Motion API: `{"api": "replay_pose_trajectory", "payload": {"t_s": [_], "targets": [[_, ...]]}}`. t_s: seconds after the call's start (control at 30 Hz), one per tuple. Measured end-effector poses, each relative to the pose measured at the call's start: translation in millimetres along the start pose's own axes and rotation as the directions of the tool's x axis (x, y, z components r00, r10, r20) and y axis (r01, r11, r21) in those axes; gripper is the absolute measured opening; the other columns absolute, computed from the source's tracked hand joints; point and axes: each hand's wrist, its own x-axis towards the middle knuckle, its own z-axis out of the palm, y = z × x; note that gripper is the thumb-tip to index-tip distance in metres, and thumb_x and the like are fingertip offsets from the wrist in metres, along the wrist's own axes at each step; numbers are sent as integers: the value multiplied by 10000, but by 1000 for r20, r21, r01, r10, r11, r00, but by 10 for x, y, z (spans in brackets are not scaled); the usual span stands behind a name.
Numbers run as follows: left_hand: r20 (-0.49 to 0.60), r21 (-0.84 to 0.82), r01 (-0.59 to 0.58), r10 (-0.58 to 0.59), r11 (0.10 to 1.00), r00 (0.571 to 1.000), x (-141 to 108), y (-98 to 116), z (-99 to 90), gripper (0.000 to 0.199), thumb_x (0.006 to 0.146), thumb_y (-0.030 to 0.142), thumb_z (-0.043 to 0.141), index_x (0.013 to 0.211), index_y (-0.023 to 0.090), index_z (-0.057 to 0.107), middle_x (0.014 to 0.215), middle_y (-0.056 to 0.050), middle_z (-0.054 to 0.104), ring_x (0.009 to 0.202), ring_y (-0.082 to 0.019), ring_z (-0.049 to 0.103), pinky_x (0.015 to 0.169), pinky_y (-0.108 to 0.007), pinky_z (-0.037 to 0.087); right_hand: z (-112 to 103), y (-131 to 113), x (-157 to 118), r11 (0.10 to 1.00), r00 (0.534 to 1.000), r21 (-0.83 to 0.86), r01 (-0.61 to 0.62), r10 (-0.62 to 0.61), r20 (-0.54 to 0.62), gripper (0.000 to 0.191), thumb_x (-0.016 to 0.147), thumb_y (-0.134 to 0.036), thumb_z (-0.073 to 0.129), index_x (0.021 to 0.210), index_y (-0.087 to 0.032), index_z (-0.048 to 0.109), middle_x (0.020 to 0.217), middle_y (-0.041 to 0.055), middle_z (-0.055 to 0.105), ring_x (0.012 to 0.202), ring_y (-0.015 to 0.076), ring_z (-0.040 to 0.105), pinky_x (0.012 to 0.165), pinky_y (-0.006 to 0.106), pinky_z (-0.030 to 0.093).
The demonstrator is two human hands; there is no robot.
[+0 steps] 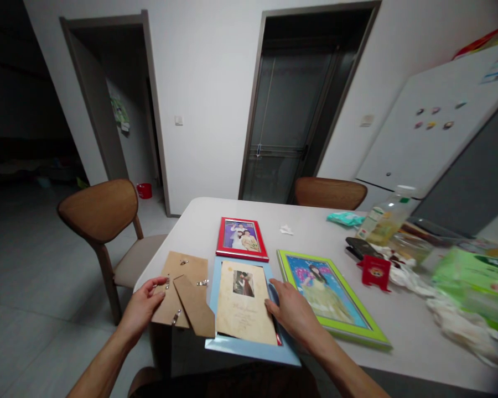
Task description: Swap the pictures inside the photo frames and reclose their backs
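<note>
A dim room with white walls, a dark doorway and a pale bench [271, 213] under the person's hands. A brown backing board [169, 305] is pinched along its edge by the left hand [146, 305], its strut [197, 309] angled toward the other side. The right hand [294, 310] lies over the right side of the blue frame [253, 352], thumb and finger touching near the paper insert [248, 315]; from where I stand I can't tell how firmly it grips.

To handle this well, I'd keep the left pinch on the board's rim, clear of the metal clips [202, 282] (they look easy to snag on), and steady the frame with a light right hand, fingertips off the print. The frame's near edge seems to reach past the bench, so I'd ease it inward.

The frame lies between the hands, glossy pale blue, its insert cream with a small portrait up top and faint lettering below. Beyond the hands sits a red frame [243, 239]; just past the right hand's outer side, a lime-green frame [330, 290].
</note>
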Motion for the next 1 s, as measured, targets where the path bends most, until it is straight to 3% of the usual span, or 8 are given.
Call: {"api": "replay_pose_trajectory", "payload": {"t_s": [0.17, 0.3, 0.4, 0.53, 0.63, 0.7, 0.83, 1.0], "targets": [[-57, 346, -124, 153, 930, 987, 148, -84, -104, 323, 637, 296, 549, 934, 173, 522, 648, 19, 616, 609, -165, 578, 552, -233, 413, 50, -47, 68, 1000, 999, -1, -19, 19, 36, 445, 666, -143, 427, 1107, -93, 460, 926, 147, 589, 857, 225, 548, 743, 296, 372], [-78, 651, -183, 304, 737, 949, 190, -104, -131, 319, 664, 278, 496, 963, 173, 529, 857, -47, 622, 775, -217, 587, 706, -320, 429, 53, 8, 131, 993, 998, 103, -60, 63, -26, 517, 622, -130, 436, 1131, -45, 429, 981, 170, 562, 917, 231, 517, 778, 292, 358], [-68, 672, -253, 398, 696, 915, 87, -49, 38, 352, 664, 255, 483, 997, 146, 514, 1014, -92, 565, 957, -242, 521, 857, -379, 370, 14, 57, 138, 936, 984, 316, -153, 174, -39, 600, 608, -149, 440, 1198, -66, 365, 849, 101, 589, 784, 194, 545, 710, 274, 388], [147, 546, -514, 528, 661, 836, -288, 108, 550, 320, 700, 210, 461, 1015, 181, 509, 1140, -78, 510, 1093, -218, 433, 937, -390, 327, -92, -2, 56, 579, 934, 740, -342, 295, 201, 713, 621, -172, 432, 1292, -136, 193, 555, -27, 546, 481, 145, 521, 487, 244, 395], [364, 443, -609, 489, 658, 793, -597, 214, 954, 405, 676, 225, 540, 1076, 182, 492, 1216, -101, 460, 1136, -235, 390, 961, -415, 302, -189, -131, -42, 212, 901, 894, -396, 276, 334, 761, 618, -180, 459, 1307, -196, 135, 523, -43, 558, 420, 144, 520, 433, 245, 401], [490, 415, -625, 416, 662, 766, -734, 257, 1142, 564, 612, 274, 630, 1136, 155, 458, 1269, -137, 397, 1163, -271, 351, 970, -443, 278, -250, -216, -92, 67, 897, 929, -365, 293, 331, 766, 605, -170, 482, 1298, -226, 160, 528, -47, 566, 398, 131, 510, 417, 236, 402], [556, 424, -589, 316, 688, 769, -809, 305, 1289, 770, 560, 378, 674, 1217, 108, 376, 1325, -180, 281, 1207, -313, 260, 987, -480, 220, -348, -329, -128, -52, 906, 951, -304, 292, 306, 790, 584, -148, 509, 1291, -252, 172, 522, -65, 558, 373, 108, 491, 397, 215, 400], [492, 381, -556, 347, 739, 798, -733, 361, 1253, 682, 670, 398, 577, 1239, 105, 342, 1315, -169, 309, 1207, -277, 276, 993, -440, 235, -385, -386, -122, -72, 922, 958, -279, 260, 288, 787, 578, -135, 535, 1280, -251, 200, 498, -82, 542, 343, 87, 467, 382, 192, 391]]}}
